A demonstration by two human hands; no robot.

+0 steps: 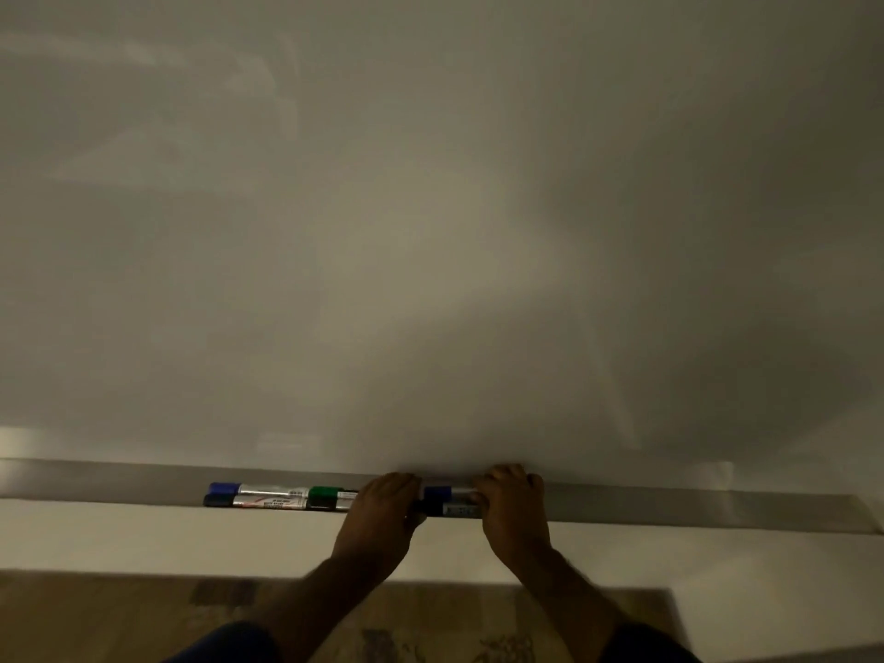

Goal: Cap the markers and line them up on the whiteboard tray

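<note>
Dim whiteboard point(430, 232) tray point(669, 507): left hand point(382, 507) and right hand point(514, 502) clamp fingers on markers point(449, 502), seemingly aligning them.

**Camera placement: single head-worn view**

One wide-angle view only, worn on the head, facing forward and downward, square-on to the whiteboard point(430, 208). Position close: the board fills most of the frame. The tray point(669, 507) crosses the lower part, floor point(143, 614) beneath. No second view; nothing shared.
</note>
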